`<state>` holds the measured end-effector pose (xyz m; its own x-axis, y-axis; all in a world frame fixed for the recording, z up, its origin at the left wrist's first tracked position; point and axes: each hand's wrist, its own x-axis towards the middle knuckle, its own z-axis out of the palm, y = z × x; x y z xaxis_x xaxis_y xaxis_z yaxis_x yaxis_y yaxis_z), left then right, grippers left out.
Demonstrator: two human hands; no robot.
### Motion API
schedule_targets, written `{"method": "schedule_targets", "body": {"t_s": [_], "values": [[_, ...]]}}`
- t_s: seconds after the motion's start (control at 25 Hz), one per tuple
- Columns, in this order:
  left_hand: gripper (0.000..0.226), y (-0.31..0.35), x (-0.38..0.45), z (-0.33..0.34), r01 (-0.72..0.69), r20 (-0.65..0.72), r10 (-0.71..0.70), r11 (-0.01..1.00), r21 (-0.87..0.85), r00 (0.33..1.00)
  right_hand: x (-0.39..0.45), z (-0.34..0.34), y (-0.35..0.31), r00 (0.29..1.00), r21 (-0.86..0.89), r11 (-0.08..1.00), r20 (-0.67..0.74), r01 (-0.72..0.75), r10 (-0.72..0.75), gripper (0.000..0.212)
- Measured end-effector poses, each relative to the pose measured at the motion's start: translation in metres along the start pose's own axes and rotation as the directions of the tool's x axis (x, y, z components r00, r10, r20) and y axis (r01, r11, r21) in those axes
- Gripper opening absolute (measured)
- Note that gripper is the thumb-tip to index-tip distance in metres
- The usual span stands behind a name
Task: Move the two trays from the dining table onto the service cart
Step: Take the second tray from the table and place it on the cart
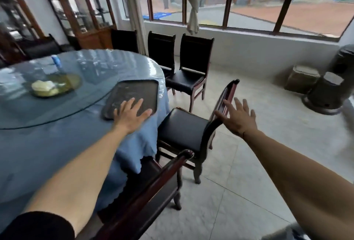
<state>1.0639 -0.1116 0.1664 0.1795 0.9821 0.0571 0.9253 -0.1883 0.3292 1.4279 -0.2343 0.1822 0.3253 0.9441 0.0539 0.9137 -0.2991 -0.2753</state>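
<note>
A dark rectangular tray (134,92) lies on the round dining table (47,144), near its right edge on the blue cloth. My left hand (131,115) is stretched out over the tray's near edge, fingers spread, holding nothing. My right hand (239,119) hovers open in the air above the back of a dark chair (183,128), to the right of the table. Only one tray is in view, and no service cart shows.
A glass turntable (86,78) carries a green plate (55,86) with pale food and a blue-capped bottle (56,61). Dark chairs (193,67) stand around the table; one chair back (153,188) is close in front of me. Stools (325,92) sit by the window wall.
</note>
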Motion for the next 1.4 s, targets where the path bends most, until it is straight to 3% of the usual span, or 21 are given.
{"method": "schedule_targets", "body": {"t_s": [0.24,0.6,0.92,1.2,1.4], "values": [[0.078,-0.105,0.008,-0.040,0.144,-0.060,-0.144,0.990,0.002,0.988,0.040,0.040,-0.118,0.974,-0.088,0.970,0.043,0.226,-0.223,0.076],[0.078,-0.204,0.022,-0.059,0.266,-0.047,-0.264,0.963,0.032,0.963,0.094,0.089,-0.217,0.954,-0.101,0.950,0.083,0.297,-0.289,0.079],[0.077,-0.233,0.071,-0.047,0.341,-0.014,-0.341,0.940,-0.022,0.940,0.153,0.120,-0.254,0.944,-0.101,0.942,0.119,0.320,-0.308,0.080],[0.078,-0.245,0.167,-0.015,0.379,0.039,-0.378,0.925,-0.012,0.925,0.258,0.164,-0.273,0.927,-0.105,0.929,0.171,0.355,-0.335,0.092],[0.080,-0.266,0.247,0.016,0.433,0.116,-0.434,0.901,0.032,0.894,0.335,0.209,-0.280,0.927,-0.138,0.934,0.234,0.330,-0.293,0.085]]}}
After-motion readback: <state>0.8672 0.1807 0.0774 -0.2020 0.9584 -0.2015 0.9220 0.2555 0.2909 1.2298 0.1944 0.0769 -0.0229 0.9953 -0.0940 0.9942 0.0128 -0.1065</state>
